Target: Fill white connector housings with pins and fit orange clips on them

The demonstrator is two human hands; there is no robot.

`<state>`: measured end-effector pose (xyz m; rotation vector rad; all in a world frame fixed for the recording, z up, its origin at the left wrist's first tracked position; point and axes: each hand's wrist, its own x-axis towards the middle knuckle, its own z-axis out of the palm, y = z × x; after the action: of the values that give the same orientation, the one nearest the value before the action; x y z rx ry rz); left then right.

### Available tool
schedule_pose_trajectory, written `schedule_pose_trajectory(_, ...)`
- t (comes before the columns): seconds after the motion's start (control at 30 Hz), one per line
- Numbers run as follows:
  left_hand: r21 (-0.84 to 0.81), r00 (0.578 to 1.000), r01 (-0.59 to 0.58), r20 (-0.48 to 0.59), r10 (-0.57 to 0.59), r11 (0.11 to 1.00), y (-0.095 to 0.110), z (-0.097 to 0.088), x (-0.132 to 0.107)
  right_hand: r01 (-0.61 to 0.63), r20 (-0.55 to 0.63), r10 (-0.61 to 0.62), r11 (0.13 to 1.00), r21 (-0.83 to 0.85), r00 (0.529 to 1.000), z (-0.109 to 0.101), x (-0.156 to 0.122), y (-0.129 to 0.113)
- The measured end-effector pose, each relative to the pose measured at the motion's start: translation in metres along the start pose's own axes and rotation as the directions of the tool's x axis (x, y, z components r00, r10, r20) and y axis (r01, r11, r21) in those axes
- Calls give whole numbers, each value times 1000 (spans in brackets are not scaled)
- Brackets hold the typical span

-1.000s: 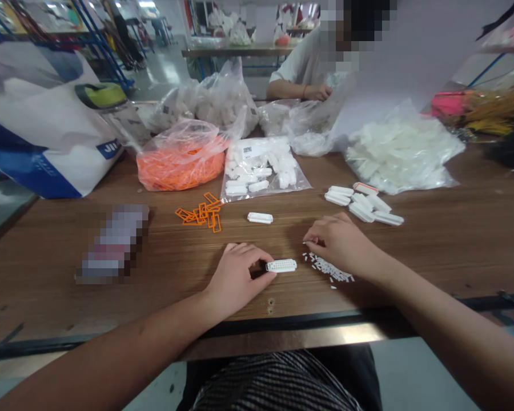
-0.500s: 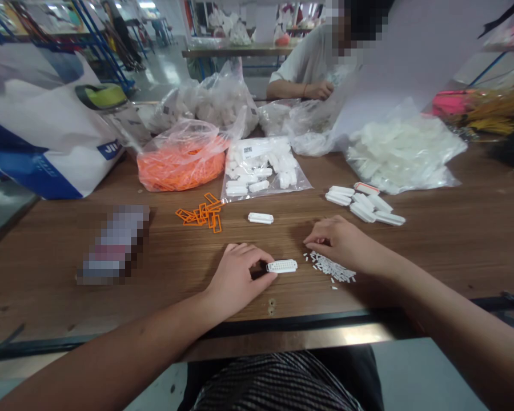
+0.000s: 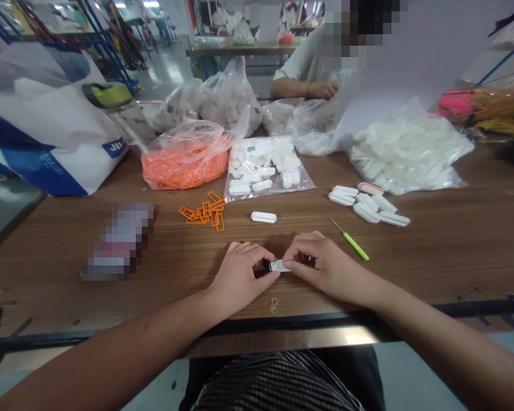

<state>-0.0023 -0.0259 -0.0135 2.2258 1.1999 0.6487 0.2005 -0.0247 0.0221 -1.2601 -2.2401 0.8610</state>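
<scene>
My left hand point(image 3: 239, 275) pinches the left end of a white multi-hole connector housing point(image 3: 278, 266) just above the brown table point(image 3: 171, 257). The fingers of my right hand point(image 3: 328, 264) are pressed together over the right end of the housing; whatever they pinch is too small or hidden. The pile of tiny white pieces seen earlier lies hidden behind my right hand. A pick with a green handle point(image 3: 355, 245) rests beyond that hand, its thin tip pointing away. Farther up the table sits another white connector housing point(image 3: 264, 217).
Orange rectangular frames point(image 3: 203, 211) lie loose near a bag of orange parts point(image 3: 184, 168). Several white housings point(image 3: 368, 205) are grouped at right, before a bag of whitish parts point(image 3: 405, 151). A blurred phone-like object point(image 3: 119, 242) lies left. Across the table sits a person point(image 3: 302, 80).
My right hand has moved left from the pile of small pieces to the connector housing. The green-handled pick has come into view. My left hand keeps its hold.
</scene>
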Motion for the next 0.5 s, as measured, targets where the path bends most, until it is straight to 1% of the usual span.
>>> schedule_pose_trajectory(0.1,1,1000,-7,-5,7,1000,0,0,0,55,-28,-56,997,-52,998,14,0,-1)
schedule_pose_trajectory(0.17,0,1000,-12,-10,12,1000,-1,0,0,84,-27,-87,992,-94,996,18,1,2)
schedule_pose_trajectory(0.37,-1,1000,-4,-8,4,1000,-1,0,-1,99,-59,-112,978,-181,992,20,1,1)
schedule_pose_trajectory(0.5,-6,1000,-6,-9,6,1000,-1,0,0,154,-53,-168,965,-212,984,21,1,0)
